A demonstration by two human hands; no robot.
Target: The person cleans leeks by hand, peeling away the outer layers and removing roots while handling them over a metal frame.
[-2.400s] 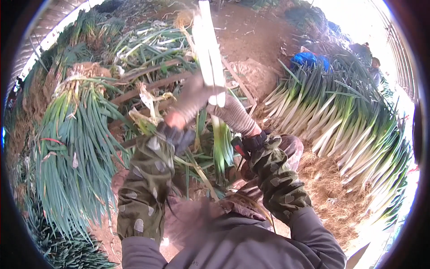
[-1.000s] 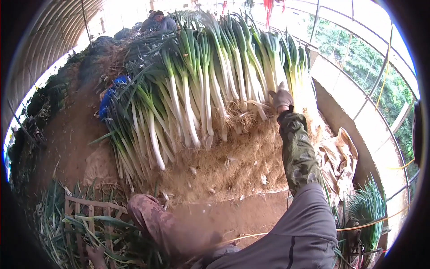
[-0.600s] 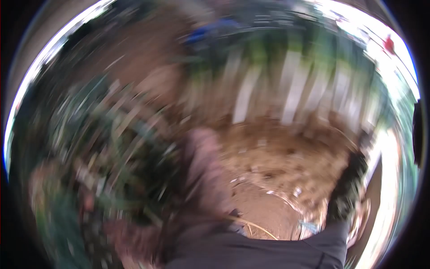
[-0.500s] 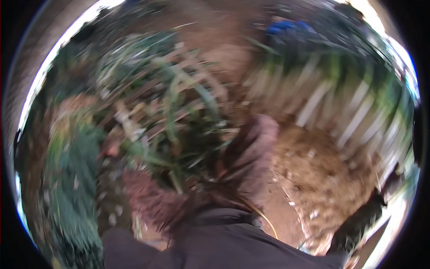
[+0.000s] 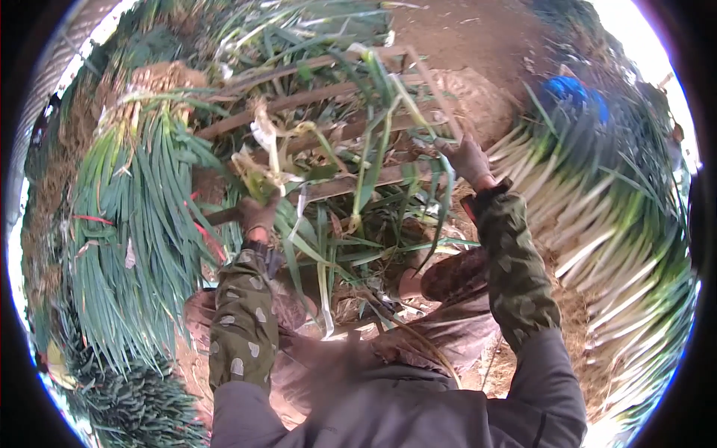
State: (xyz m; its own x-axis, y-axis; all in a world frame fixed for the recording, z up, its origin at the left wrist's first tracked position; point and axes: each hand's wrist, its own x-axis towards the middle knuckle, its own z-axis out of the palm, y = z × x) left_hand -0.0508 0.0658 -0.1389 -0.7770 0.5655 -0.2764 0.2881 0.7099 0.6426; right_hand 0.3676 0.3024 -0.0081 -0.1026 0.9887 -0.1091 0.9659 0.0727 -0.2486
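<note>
A wooden slatted rack lies before me, strewn with loose green onion leaves and pale stalk scraps. My left hand is closed round its near slat at the left, beside drooping leaves. At the rack's right side, my right hand is closed on the frame where a side slat meets it; a long leaf hangs just left of the fingers. Both hands look dark and gloved, with patterned oversleeves on the forearms. Parts of the fingers are hidden from view.
Large bundles of green onions tied with red bands lie at left. On the right, a long row of green onions shows white stems, with a blue bundle behind. Brown soil lies beyond the rack. My bent knees are close below it.
The view has sharpened from heavy blur and shifted. Both my hands and patterned sleeves now show clearly at the rack; earlier the hands could not be made out.
</note>
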